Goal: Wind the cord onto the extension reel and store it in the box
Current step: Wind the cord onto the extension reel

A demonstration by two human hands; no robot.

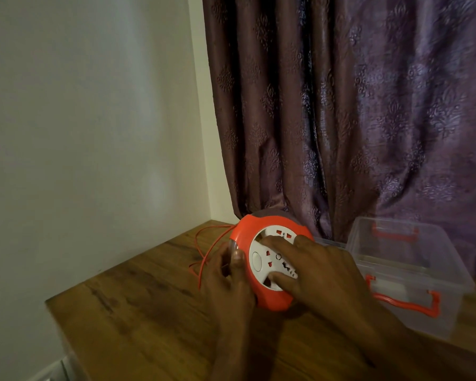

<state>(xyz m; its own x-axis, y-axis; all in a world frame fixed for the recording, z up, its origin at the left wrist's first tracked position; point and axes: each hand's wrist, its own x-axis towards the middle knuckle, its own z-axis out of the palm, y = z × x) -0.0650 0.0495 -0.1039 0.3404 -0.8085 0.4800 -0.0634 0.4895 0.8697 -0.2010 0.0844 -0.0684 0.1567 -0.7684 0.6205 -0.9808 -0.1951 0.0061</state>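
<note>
An orange extension reel [243,229] with a white socket face stands tilted on the wooden table [149,325]. My left hand [231,281] grips the reel's left rim, fingers curled round its edge. My right hand [316,268] lies on the white socket face, fingertips hooked into its openings. Loose orange cord [204,257] loops on the table to the left of the reel. A clear plastic box [412,259] with orange handles stands open to the right of the reel.
A purple patterned curtain [341,105] hangs right behind the reel and box. A pale wall [94,119] borders the table on the left. The table's left edge drops off near the wall.
</note>
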